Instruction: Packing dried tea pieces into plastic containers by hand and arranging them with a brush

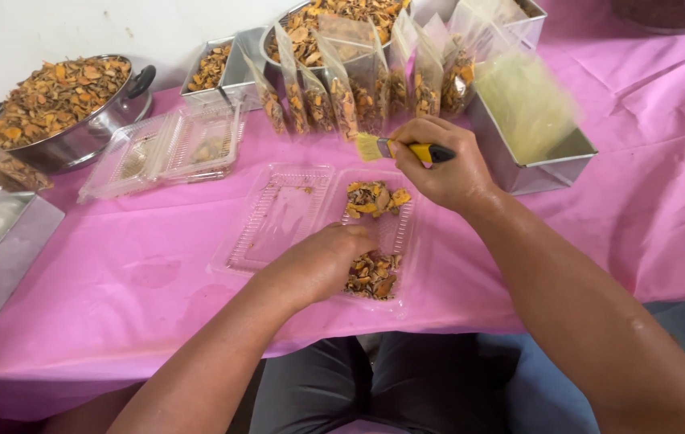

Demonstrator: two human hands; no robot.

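Pinching a yellow-handled brush (397,149) above the open clamshell tray (286,217), the right hand (439,165) hovers; the left hand (322,261) presses curled fingers onto dried orange chips (372,276) inside it.

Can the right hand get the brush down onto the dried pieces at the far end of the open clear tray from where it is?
Probably yes: the right hand holds the brush just above those dried pieces, nothing between; the left hand sits nearer.

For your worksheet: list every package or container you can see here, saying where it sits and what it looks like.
Open clamshell tray: centre, clear plastic, orange chips in one half.
Second clamshell tray: left of centre, clear.
Row of pouches: behind, clear, upright, part-filled.
Steel tin: right, rectangular.
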